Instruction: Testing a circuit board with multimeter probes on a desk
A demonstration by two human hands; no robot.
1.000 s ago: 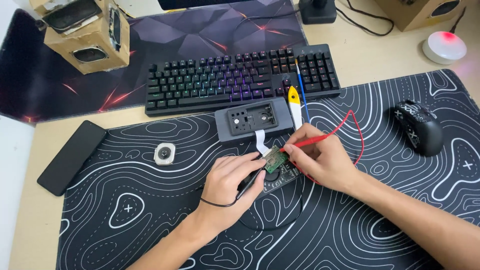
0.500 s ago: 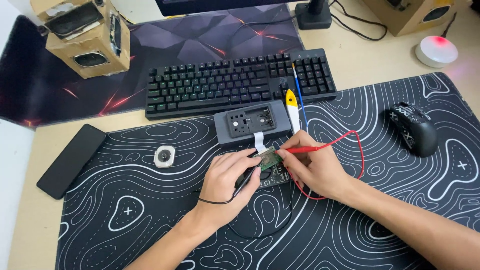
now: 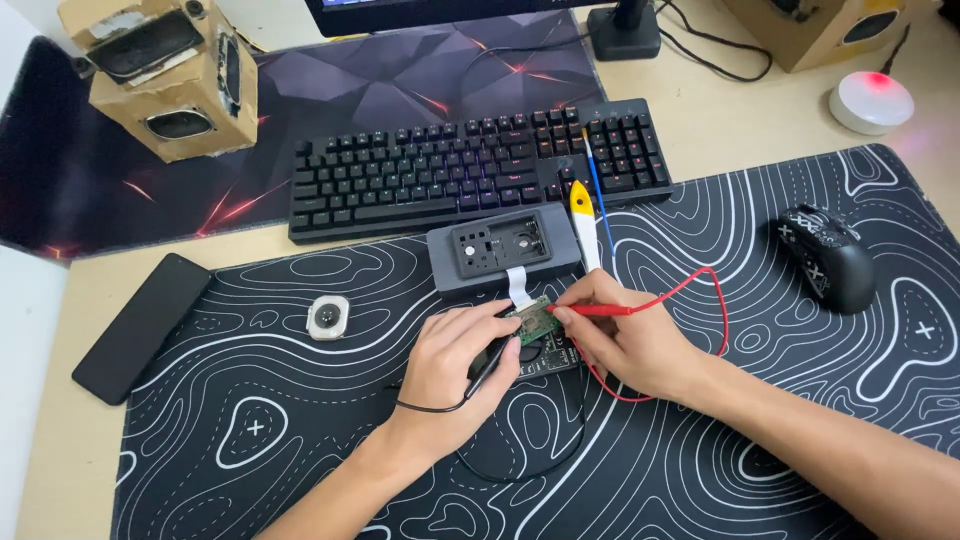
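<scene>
- On the black desk mat point(image 3: 300, 440) with white contour lines, both hands meet over a small green circuit board point(image 3: 536, 322) near the middle of the mat.
- The right hand point(image 3: 625, 345) is closed in a pen-style pinch on a red probe point(image 3: 590, 310), whose tip rests on the board's right edge; a red wire point(image 3: 715, 300) loops from it out to the right and back under the wrist.
- The left hand point(image 3: 455, 375) is curled around a black probe point(image 3: 490, 362), its tip pointing at the board's left edge; a thin black wire point(image 3: 430, 408) runs from it under the palm.
- The circuit board lies tilted on a dark base plate point(image 3: 550, 358), just below a grey device housing point(image 3: 503, 248) with an open recessed top; a white ribbon cable point(image 3: 517, 285) joins housing and board.
- Just right of the housing lies a tool with a yellow tip and white handle point(image 3: 583, 215), reaching up onto the black keyboard point(image 3: 440, 170).
- A small round white part point(image 3: 328, 318) sits on the mat, left of the hands and well apart from them.
- A black phone point(image 3: 140, 325) lies at the mat's left edge.
- A black mouse point(image 3: 828, 255) with white markings rests at the right.
- A cardboard speaker box point(image 3: 165, 75) stands at the upper left, a round white lamp point(image 3: 871, 100) glowing red at the upper right.
</scene>
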